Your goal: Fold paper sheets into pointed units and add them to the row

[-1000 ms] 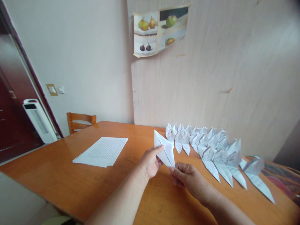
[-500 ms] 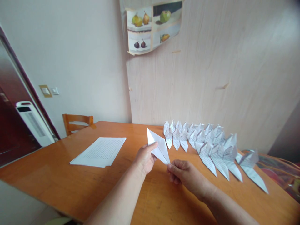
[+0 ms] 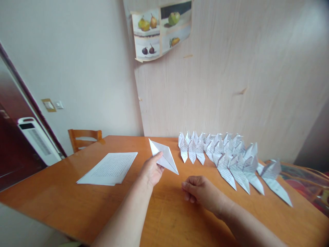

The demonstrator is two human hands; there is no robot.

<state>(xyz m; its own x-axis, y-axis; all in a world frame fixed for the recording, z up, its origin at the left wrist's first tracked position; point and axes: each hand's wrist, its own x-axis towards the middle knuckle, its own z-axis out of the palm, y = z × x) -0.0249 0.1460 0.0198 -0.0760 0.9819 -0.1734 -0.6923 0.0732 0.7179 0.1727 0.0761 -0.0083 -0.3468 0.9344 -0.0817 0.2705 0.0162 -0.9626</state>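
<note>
A piece of white paper folded into a long diamond (image 3: 166,158) is pinched in my left hand (image 3: 152,170), thumb on top and fingers underneath. One of its points faces up and left, the other down and right. My right hand (image 3: 196,190) hovers just below and right of that lower point, apart from the paper. Its fingers are curled, thumb against the index finger, and nothing shows between them. Several folded paper figures (image 3: 227,168) with printed text stand in rows on the table to the right, each with a pointed tail toward me.
A stack of printed sheets (image 3: 109,168) lies on the left of the wooden table (image 3: 64,202). Behind it stands a wooden chair (image 3: 84,139). A wall panel with a fruit picture (image 3: 161,31) rises at the back. Clear plastic wrapping (image 3: 304,185) sits beyond the right edge.
My right hand has let go of the paper's lower point. My left hand has carried the folded paper left, away from it. The view has shifted slightly.
</note>
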